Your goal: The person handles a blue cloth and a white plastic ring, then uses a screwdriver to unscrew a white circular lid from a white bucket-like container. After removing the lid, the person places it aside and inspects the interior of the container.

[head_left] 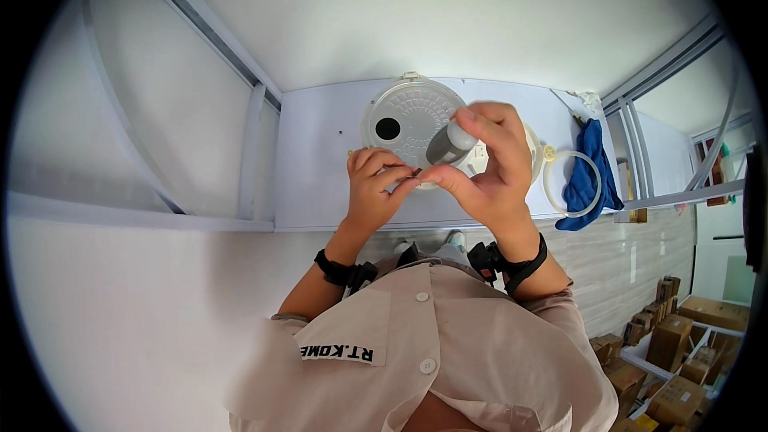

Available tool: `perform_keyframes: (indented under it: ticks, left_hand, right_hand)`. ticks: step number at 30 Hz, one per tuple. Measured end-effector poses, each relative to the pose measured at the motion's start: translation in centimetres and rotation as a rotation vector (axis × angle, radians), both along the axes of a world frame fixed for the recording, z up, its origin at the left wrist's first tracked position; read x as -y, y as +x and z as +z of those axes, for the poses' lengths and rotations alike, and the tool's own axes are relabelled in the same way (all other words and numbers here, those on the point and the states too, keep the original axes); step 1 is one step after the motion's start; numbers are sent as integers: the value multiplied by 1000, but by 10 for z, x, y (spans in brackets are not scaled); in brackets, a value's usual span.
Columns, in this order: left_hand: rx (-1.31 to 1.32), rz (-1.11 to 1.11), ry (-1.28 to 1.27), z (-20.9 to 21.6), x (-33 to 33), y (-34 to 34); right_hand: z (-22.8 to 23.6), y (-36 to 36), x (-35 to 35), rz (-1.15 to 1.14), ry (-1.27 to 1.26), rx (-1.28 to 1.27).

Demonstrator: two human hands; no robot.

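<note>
My right hand (500, 164) is wrapped round a grey cylinder with a paler rounded end (450, 142), held tilted above the table; its exact kind I cannot make out. Close by, the fingers of my left hand (374, 186) are pinched together on a small dark piece (418, 172), with my right thumb tip against the same spot. Under both hands lies a round, pale, ribbed cover (412, 104) with a black disc (388, 129) on its left part. A second pale round part (531, 140) is mostly hidden behind my right hand.
The white table (312, 152) meets a wall at its far side, with pale frame posts (253, 152) at both ends. At the right are a blue cloth (590, 156), a translucent ring (547, 186) partly over it and a small cream knob (549, 153). Cardboard boxes (670, 340) stand on the floor, lower right.
</note>
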State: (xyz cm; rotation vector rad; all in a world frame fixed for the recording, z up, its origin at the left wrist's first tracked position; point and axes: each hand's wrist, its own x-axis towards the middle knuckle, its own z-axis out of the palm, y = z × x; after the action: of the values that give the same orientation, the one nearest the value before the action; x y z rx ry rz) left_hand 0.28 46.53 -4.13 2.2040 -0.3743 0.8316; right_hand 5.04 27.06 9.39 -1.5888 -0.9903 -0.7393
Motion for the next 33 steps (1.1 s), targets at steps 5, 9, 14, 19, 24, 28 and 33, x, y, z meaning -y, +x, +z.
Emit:
perform_keyframes:
  ticks: [5, 9, 14, 19, 24, 28, 33]
  left_hand:
    - [1, 7, 4, -2, 0, 1]
    - [-37, -6, 22, 0, -4, -1]
    - [-20, -23, 16, 5, -2, 0]
    - [-18, -21, -3, 0, -3, 1]
    - [-19, -36, -14, 2, -3, 2]
    - [-17, -46, -7, 4, -5, 1]
    - [-35, -36, -1, 6, -4, 1]
  right_hand:
    - [5, -4, -3, 61, 2, 43]
    - [16, 0, 10, 228, -116, -172]
    - [14, -8, 12, 338, 82, -469]
    - [15, 3, 17, 172, -79, -63]
    - [-1, -2, 17, 70, -1, -74]
    - [2, -12, 10, 200, 125, -343]
    - [2, -3, 3, 244, 140, -120]
